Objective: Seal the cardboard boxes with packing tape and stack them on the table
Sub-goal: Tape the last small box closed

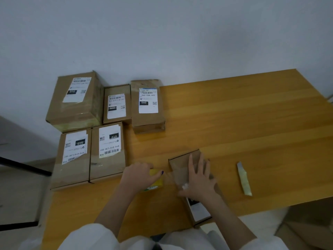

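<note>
A small cardboard box [180,163] lies on the wooden table [243,123] in front of me, a white label showing at its near end. My right hand [200,177] presses flat on its top with fingers spread. A strip of clear tape runs from the box leftward to a yellow tape roll [155,179], which my left hand [139,175] grips from above. Several labelled cardboard boxes stand at the table's left: a tall one [75,101], two flat ones [74,156] [108,150] in front, and two more [117,103] [146,105] at the back.
A box cutter [244,178] wrapped in pale tape lies to the right of the box. A grey wall rises behind the table. Floor and a dark frame show to the left, more cardboard at the lower right.
</note>
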